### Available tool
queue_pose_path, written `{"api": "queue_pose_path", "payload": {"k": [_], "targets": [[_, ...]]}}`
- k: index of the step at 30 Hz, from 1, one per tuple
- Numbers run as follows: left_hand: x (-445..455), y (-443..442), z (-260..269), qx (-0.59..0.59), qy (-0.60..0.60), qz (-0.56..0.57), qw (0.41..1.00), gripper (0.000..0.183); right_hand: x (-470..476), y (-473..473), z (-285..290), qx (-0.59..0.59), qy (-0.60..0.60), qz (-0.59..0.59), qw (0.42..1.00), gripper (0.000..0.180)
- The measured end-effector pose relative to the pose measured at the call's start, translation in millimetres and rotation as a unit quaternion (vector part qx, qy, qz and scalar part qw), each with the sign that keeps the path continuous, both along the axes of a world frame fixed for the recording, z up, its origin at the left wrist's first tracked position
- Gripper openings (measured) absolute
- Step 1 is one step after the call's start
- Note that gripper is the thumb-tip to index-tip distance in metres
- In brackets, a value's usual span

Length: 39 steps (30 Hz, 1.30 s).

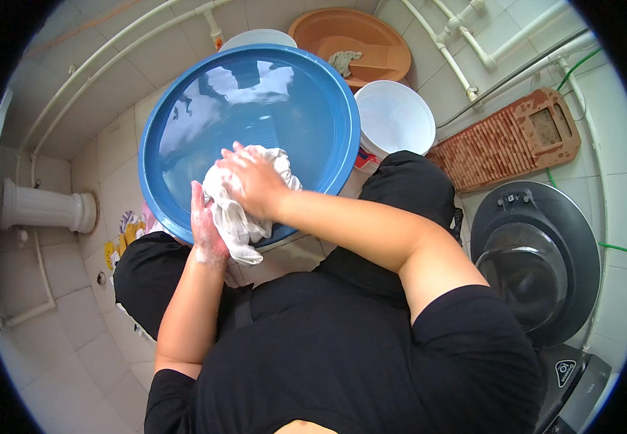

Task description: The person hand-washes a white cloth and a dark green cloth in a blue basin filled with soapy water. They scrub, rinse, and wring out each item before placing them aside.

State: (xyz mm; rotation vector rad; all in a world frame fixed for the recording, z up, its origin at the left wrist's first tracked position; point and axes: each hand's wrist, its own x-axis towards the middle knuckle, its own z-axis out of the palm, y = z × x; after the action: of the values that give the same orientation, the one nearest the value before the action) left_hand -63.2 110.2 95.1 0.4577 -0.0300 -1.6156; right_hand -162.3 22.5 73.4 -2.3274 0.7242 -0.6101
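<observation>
A bunched white cloth (236, 219) lies between my two hands over the near rim of a large round blue plastic basin (348, 116). My left hand (208, 228), with soapy foam on its palm and wrist, supports the cloth from the left, thumb pointing up. Across the top of the cloth my right hand (253, 182) presses, its fingers reaching toward the basin's middle. One end of the cloth hangs over the near rim. Water in the basin carries bright reflections, and a ridged patch shows beneath it.
Right of the basin stands a white bucket (395, 116). Behind are an orange-brown basin (389, 54) with a grey cloth (344, 62) and a whitish container (259, 38). A brown washboard (503, 141) leans rightward above a black washing machine lid (535, 260). Colourful laundry (131, 228) lies left; a white pedestal (47, 206) stands beyond.
</observation>
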Motion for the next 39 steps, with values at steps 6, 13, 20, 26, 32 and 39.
{"api": "queue_pose_path", "payload": {"k": [6,13,20,26,32,39], "targets": [[28.9,10.6,-122.4,-0.138,-0.032,0.173,0.975,0.047,5.8,40.2,-2.5,-0.045,-0.104,0.210,0.971,0.044],[-15.7,1.3,18.5,0.015,-0.005,0.006,1.000,0.055,7.4,-6.2,-7.2,0.008,-0.063,-0.002,0.998,0.036],[13.6,1.5,-68.4,-0.170,0.119,0.076,0.975,0.043,10.8,43.3,7.0,-0.009,-0.130,0.185,0.974,0.034],[-21.0,-7.4,14.5,0.021,-0.010,0.036,0.999,0.045,12.9,-9.1,-15.1,-0.016,-0.051,0.010,0.999,0.036],[-11.1,-21.7,-97.7,-0.266,0.176,0.349,0.881,0.043,12.6,43.0,19.9,-0.020,-0.152,0.232,0.961,0.036],[-12.2,-9.9,7.4,0.005,0.027,0.068,0.997,0.048,16.6,-14.3,-8.0,0.057,-0.117,0.040,0.991,0.037]]}}
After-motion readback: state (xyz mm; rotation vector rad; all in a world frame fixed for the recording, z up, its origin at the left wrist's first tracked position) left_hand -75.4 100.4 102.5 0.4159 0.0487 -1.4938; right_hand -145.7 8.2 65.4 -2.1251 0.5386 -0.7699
